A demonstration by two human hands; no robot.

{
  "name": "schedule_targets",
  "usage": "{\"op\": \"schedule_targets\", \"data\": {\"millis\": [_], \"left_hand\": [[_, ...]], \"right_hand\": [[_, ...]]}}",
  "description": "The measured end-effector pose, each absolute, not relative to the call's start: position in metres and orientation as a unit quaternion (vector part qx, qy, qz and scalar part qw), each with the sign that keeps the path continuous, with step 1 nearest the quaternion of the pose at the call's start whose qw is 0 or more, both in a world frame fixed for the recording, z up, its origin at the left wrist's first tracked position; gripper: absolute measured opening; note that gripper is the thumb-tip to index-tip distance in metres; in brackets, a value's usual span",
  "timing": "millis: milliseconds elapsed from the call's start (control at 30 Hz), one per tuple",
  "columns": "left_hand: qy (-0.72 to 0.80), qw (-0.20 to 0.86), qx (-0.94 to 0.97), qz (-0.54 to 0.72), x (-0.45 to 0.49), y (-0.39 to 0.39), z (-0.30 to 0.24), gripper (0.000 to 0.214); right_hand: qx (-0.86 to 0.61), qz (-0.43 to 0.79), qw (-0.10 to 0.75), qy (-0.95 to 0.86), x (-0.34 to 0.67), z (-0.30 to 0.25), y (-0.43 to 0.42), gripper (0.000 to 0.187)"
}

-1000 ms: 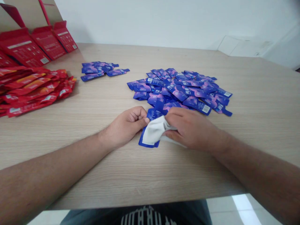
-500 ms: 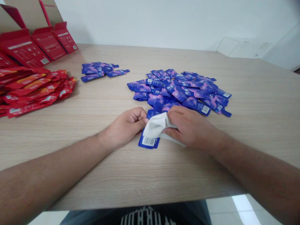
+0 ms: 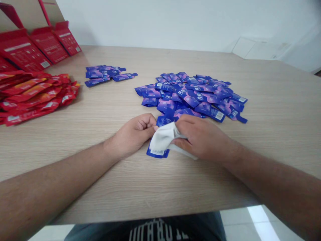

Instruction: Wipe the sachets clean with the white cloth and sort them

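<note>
A blue sachet (image 3: 157, 155) lies flat on the table with its barcode end toward me. My left hand (image 3: 136, 134) is closed at its left edge, thumb and finger pinching it. My right hand (image 3: 200, 137) grips a folded white cloth (image 3: 164, 135), which rests over the middle of the sachet and covers much of it, including part of the barcode label. Just beyond both hands spreads a loose pile of blue-and-purple sachets (image 3: 190, 95). The sachet's narrow top end touches or overlaps the near side of that pile; I cannot tell which.
Several more blue sachets (image 3: 102, 73) lie in a small group at the back left. Red pouches (image 3: 37, 97) are stacked at the left, with open red cartons (image 3: 25, 50) behind them. A white wall (image 3: 163, 25) borders the far side of the wooden table (image 3: 112, 190).
The white cloth has moved slightly down the sachet toward me and now covers more of the barcode label. My left hand keeps its hold.
</note>
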State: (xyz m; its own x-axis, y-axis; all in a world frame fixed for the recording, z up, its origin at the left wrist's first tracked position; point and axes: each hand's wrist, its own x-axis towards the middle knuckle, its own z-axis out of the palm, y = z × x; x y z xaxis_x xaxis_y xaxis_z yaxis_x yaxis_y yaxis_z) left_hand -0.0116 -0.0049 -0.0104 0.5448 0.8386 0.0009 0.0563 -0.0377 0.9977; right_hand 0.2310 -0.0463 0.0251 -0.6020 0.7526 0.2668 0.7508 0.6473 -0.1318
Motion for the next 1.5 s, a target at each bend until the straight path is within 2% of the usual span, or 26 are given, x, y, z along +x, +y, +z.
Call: {"op": "schedule_targets", "data": {"millis": [133, 300, 467, 633, 800, 933, 1100, 1267, 1433, 1500], "left_hand": [[0.346, 0.608, 0.639, 0.32, -0.0115, -0.0058, -0.0109, 0.024], [0.355, 0.62, 0.603, 0.354, -0.0089, -0.0099, -0.0064, 0.022], [0.333, 0.68, 0.547, 0.357, -0.0082, -0.0106, -0.0058, 0.026], [0.328, 0.665, 0.575, 0.346, -0.0084, -0.0103, -0.0056, 0.022], [0.319, 0.671, 0.574, 0.343, -0.0083, -0.0107, -0.0039, 0.024], [0.331, 0.652, 0.592, 0.339, -0.009, -0.0104, -0.0042, 0.021], [0.329, 0.672, 0.566, 0.347, -0.0094, -0.0098, -0.0058, 0.023], [0.335, 0.658, 0.579, 0.346, -0.0091, -0.0092, -0.0057, 0.02], [0.326, 0.671, 0.568, 0.347, -0.0091, -0.0095, -0.0062, 0.024], [0.33, 0.663, 0.575, 0.348, -0.0092, -0.0097, -0.006, 0.024]], "right_hand": [[-0.484, 0.001, 0.211, -0.849, 0.2355, 0.0222, -0.0394, 0.032], [-0.424, 0.029, 0.17, -0.889, 0.232, 0.0237, -0.044, 0.026], [-0.479, 0.009, 0.251, -0.841, 0.239, 0.0219, -0.0354, 0.032], [-0.434, 0.017, 0.2, -0.879, 0.2392, 0.0223, -0.0363, 0.03], [-0.467, -0.01, 0.246, -0.85, 0.2372, 0.0232, -0.0389, 0.03], [-0.42, 0.019, 0.179, -0.889, 0.2345, 0.0234, -0.0419, 0.025], [-0.486, -0.021, 0.227, -0.844, 0.2374, 0.0223, -0.0372, 0.032], [-0.427, -0.001, 0.161, -0.89, 0.2334, 0.0242, -0.0432, 0.023], [-0.476, -0.025, 0.21, -0.853, 0.2347, 0.023, -0.041, 0.031], [-0.455, -0.008, 0.188, -0.871, 0.2327, 0.0245, -0.0434, 0.027]]}}
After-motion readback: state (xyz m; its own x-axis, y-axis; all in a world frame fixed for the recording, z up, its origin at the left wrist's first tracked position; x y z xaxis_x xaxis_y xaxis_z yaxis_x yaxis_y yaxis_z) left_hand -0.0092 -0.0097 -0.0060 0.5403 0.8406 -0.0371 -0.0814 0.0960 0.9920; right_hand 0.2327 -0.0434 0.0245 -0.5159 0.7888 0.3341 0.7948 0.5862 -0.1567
